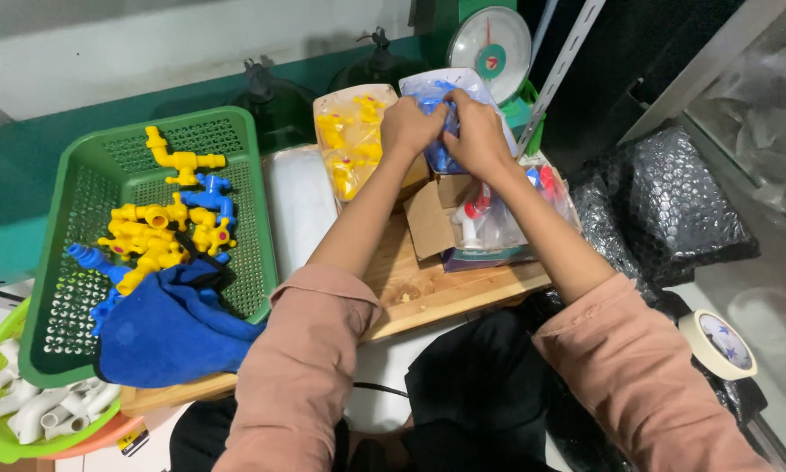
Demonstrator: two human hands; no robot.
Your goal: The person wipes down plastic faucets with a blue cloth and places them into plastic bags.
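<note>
The fingers (pixel 436 112) of both hands were closed on the top of a clear plastic bag of blue taps (pixel 450 96), pinching it together between them. The left hand (pixel 408 128) gripped the bag's near-left edge; the right hand (pixel 478 133) gripped beside it, the two touching. The bag stood just beyond the fingers, at the far side of the table (pixel 419 293), in front of a weighing scale (pixel 489 41).

Just left of the fingers lay a bag of yellow taps (pixel 347 140), already filled. Directly below the fingers sat an open cardboard box (pixel 429 218) and, beside it to the right, a further bag of red and white fittings (pixel 506 218). Whether either bag was sealed could not be determined.

Well to the left of the fingers, a green basket (pixel 87 201) held loose yellow and blue taps (pixel 161 232), partly covered by a blue cloth (pixel 170 328). A light green bowl of white pipe fittings (pixel 48 406) stood at the far lower left. A roll of tape (pixel 719 343) lay well to the right, near black bubble wrap (pixel 672 205).

Judgement: bagging appeared partly done, with at least three bags filled and a basket of loose taps not yet packed
</note>
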